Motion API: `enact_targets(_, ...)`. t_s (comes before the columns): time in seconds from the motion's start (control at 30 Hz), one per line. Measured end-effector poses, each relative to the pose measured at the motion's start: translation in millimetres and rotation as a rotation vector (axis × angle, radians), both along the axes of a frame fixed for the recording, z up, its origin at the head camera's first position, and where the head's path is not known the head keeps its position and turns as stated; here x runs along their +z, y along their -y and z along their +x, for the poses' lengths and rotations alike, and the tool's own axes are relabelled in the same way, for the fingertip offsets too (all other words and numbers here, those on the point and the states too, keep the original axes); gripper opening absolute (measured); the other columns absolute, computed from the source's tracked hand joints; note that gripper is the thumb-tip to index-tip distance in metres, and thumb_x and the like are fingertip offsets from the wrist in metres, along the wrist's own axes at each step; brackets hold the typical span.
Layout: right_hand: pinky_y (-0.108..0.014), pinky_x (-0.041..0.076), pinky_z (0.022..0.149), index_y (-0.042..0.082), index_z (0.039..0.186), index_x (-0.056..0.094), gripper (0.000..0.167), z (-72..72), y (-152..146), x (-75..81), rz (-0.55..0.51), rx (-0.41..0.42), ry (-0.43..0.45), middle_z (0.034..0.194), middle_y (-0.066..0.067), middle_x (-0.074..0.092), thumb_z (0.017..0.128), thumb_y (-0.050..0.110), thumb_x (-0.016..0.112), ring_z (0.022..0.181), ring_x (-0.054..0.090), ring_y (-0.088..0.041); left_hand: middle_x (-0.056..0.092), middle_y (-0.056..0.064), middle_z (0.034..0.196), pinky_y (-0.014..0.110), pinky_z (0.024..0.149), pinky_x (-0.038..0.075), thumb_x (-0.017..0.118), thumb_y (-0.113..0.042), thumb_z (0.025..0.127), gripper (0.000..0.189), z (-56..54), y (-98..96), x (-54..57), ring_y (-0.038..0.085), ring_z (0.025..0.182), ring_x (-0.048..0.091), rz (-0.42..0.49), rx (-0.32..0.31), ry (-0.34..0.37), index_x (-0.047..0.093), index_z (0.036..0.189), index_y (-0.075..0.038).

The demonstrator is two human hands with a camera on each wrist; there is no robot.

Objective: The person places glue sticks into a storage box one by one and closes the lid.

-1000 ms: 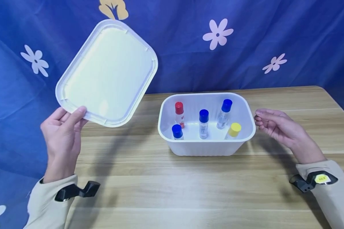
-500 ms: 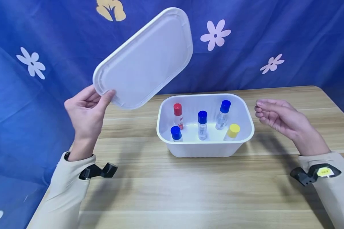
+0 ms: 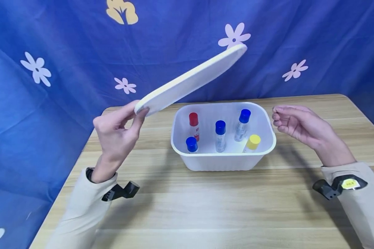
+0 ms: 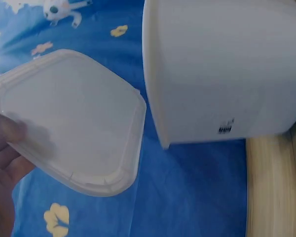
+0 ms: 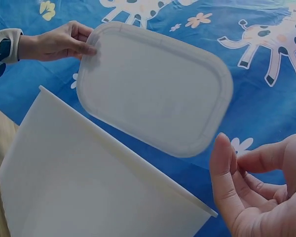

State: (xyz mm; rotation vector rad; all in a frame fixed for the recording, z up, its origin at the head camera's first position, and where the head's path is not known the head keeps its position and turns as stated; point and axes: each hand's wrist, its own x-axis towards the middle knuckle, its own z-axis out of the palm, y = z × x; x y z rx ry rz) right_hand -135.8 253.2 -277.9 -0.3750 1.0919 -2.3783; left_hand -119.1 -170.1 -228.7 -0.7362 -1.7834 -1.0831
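My left hand [image 3: 118, 135] pinches one end of a white plastic lid [image 3: 193, 77] between thumb and fingers. The lid slants up to the right, its far end high over the back of a white plastic bin [image 3: 221, 162]. In the right wrist view, the lid's flat face and raised rim [image 5: 153, 89] show above the bin's edge. Inside the bin stand several small clear bottles, among them one with a red cap [image 3: 193, 119], one with a yellow cap [image 3: 254, 141] and a middle one with a blue cap [image 3: 220, 128]. Just off the bin's right end, my right hand [image 3: 302, 126] hovers with loosely curled fingers, holding nothing.
A wooden table [image 3: 187, 207] carries the bin near its back edge. Behind and to the left hangs a blue cloth [image 3: 174, 27] printed with flowers.
My left hand has moved right, swinging the lid from upright at the left to a flatter tilt, partly above the bin. My right hand has risen slightly; bin and bottles stay put.
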Motion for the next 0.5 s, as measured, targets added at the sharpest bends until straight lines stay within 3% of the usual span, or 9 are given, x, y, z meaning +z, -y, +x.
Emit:
enact_targets(0.1, -0.028, 0.059, 0.076, -0.010, 0.103, 0.065, 0.035, -2.0, 2.5, 0.2, -0.027, 0.015, 0.017, 0.092, -0.017, 0.068, 0.104, -0.001, 0.031, 0.083, 0.067, -0.023, 0.071, 0.012, 0.074, 0.009, 0.061, 0.044, 0.073, 0.002, 0.080, 0.008, 1.7, -7.5, -4.9, 0.009, 0.062, 0.061, -0.050, 0.012, -0.072, 0.074, 0.088, 0.003)
enact_targets(0.23, -0.031, 0.058, 0.080, -0.012, 0.105, 0.063, 0.034, -3.4, 3.7, 1.3, -0.045, 0.023, 0.036, 0.095, -0.020, 0.068, 0.104, 0.000, 0.031, 0.087, 0.068, -0.026, 0.074, 0.010, 0.083, 0.016, 0.077, 0.053, 0.070, -0.004, 0.085, 0.008, 6.4, -16.7, -10.1, 0.020, 0.075, 0.071, -0.119, -0.012, -0.162, 0.075, 0.090, 0.000)
enact_targets(0.33, -0.031, 0.058, 0.081, -0.013, 0.106, 0.062, 0.035, -3.8, 3.0, 2.2, -0.049, 0.028, 0.041, 0.096, -0.021, 0.068, 0.105, 0.001, 0.030, 0.089, 0.068, -0.027, 0.074, 0.013, 0.090, 0.027, 0.086, 0.055, 0.066, -0.005, 0.090, 0.011, 10.5, -23.5, -10.3, 0.027, 0.085, 0.072, -0.161, -0.084, -0.207, 0.074, 0.093, 0.001)
enact_targets(0.5, -0.032, 0.058, 0.081, -0.012, 0.107, 0.062, 0.036, -4.5, 1.2, 2.2, -0.063, 0.028, 0.052, 0.098, -0.022, 0.068, 0.106, 0.005, 0.030, 0.089, 0.069, -0.028, 0.072, 0.017, 0.093, 0.036, 0.086, 0.056, 0.059, 0.001, 0.092, 0.013, 16.6, -34.7, -8.2, 0.031, 0.087, 0.071, -0.240, -0.184, -0.289, 0.072, 0.094, 0.005)
